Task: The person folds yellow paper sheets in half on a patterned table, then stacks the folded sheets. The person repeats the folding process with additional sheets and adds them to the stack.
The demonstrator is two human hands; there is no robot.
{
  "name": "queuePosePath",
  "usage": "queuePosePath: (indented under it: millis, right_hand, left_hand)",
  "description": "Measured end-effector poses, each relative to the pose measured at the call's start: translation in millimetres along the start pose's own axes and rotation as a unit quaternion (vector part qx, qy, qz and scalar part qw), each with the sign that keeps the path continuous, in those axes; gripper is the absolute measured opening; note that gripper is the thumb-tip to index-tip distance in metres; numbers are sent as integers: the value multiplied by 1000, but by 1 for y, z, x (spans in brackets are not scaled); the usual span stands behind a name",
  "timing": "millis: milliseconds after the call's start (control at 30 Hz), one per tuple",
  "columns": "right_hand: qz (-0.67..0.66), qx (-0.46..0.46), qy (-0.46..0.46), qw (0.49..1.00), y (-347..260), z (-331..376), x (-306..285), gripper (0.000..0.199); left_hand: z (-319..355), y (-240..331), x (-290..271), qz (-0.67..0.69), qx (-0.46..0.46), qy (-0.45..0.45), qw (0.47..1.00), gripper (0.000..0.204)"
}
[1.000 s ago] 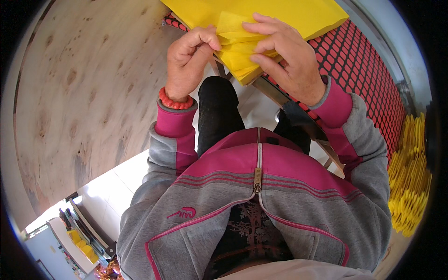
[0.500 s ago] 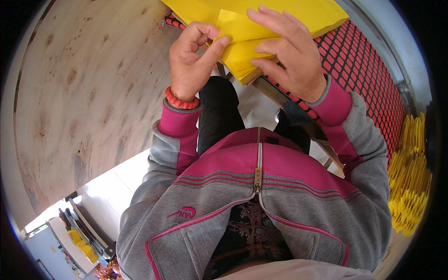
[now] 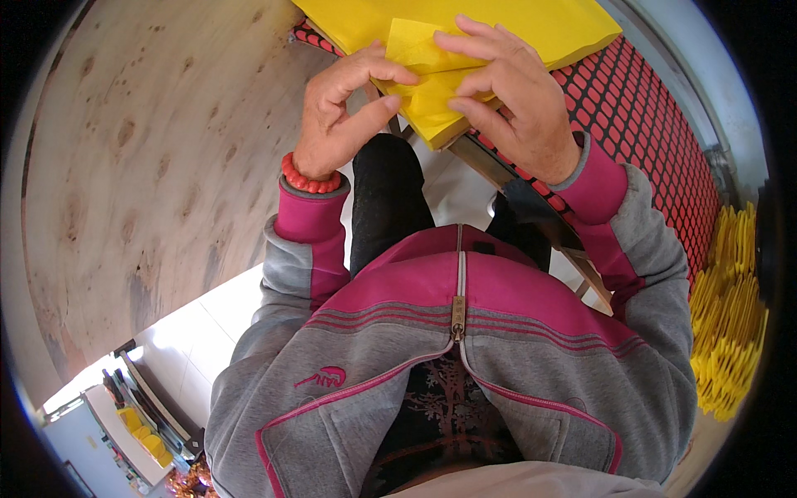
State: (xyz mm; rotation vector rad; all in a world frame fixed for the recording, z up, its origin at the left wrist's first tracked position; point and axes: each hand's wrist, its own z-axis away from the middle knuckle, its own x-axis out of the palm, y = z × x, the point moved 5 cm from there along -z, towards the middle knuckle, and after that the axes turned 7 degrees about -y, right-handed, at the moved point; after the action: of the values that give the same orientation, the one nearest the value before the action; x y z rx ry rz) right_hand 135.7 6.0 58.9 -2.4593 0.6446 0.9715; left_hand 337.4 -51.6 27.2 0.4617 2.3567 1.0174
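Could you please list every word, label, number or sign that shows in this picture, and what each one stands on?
Pink emblem on the grey and pink jacket: stitched lettering, which I won't copy out.
Metal zip pull: small marks, too small to read.
Dark shirt: a tree-like print, no letters that I can make out.
Yellow sheets: no writing visible.

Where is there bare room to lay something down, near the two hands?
Left of the left hand, the wooden board shows a wide bare patch. The patterned cover shows a narrower one, between the right hand, the yellow sheets and the yellow bundle at far right. It is crowded around both hands, over the sheets.
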Motion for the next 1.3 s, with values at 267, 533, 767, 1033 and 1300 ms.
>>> queuePosePath:
  millis: [267, 533, 767, 1033, 1300]
  right_hand:
    - [-16, 19, 10, 1000, 3, 1, 0, 19]
    - [-16, 20, 11, 1000, 4, 1, 0, 18]
    - [3, 17, 12, 1000, 2, 1, 0, 10]
    - [3, 18, 10, 1000, 1, 1, 1, 11]
    - [-3, 19, 28, 999, 1, 1, 2, 14]
  left_hand:
    - [-1, -4, 4, -23, -18, 15, 999, 9]
    - [-2, -6, 4, -27, -15, 22, 999, 9]
    - [-2, -6, 4, -35, -20, 17, 999, 13]
    - [-2, -3, 4, -45, -17, 12, 999, 18]
    - [-3, -2, 5, -47, 8, 10, 999, 21]
